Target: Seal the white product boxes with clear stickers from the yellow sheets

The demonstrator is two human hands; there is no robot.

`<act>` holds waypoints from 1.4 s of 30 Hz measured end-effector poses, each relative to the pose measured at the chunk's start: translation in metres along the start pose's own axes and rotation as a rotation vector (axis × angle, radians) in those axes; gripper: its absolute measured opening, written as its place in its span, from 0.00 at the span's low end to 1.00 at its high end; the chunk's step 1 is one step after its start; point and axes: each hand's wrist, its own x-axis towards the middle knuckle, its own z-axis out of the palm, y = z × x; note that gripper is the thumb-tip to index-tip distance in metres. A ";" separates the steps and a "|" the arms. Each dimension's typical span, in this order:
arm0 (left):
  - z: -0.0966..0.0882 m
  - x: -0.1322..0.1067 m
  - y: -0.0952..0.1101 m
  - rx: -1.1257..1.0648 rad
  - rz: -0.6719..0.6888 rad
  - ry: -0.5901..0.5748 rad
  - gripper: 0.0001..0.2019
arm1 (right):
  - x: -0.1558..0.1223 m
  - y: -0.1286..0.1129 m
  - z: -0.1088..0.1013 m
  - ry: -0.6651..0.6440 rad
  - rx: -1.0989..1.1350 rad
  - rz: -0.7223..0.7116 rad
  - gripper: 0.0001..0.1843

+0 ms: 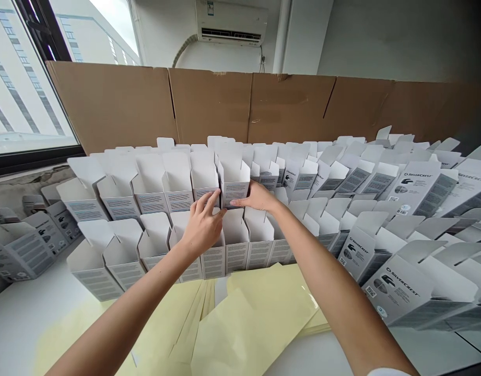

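Note:
My right hand (258, 197) grips a white cardboard box (235, 180) in the second row, its thumb across the printed front and its other fingers hidden behind the right side. The box stands upright with its top flaps open, slightly higher than its neighbours. My left hand (206, 219) is at the lower left of that box, fingers stretched out and a little apart. Its fingertips lie by the front of the neighbouring open box (204, 180). Below my wrists, the front row has more open boxes (236, 237).
Several rows of open white boxes, some marked SilverCrest (399, 290), cover the table's right side. Yellow paper sheets (251, 318) lie on the white table (318, 360) in front. A brown cardboard panel (212, 104) stands behind. More boxes (24, 250) stand at the far left beside a window (24, 83).

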 end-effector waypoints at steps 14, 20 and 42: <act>0.004 -0.003 0.000 -0.106 -0.035 -0.020 0.19 | -0.029 -0.008 0.010 0.350 -0.318 -0.365 0.09; 0.005 -0.004 -0.001 -0.102 -0.022 -0.012 0.19 | -0.020 -0.023 0.006 0.365 -0.393 -0.372 0.11; 0.005 -0.005 0.000 -0.185 -0.040 0.006 0.20 | -0.009 -0.042 0.002 0.383 -0.302 -0.218 0.13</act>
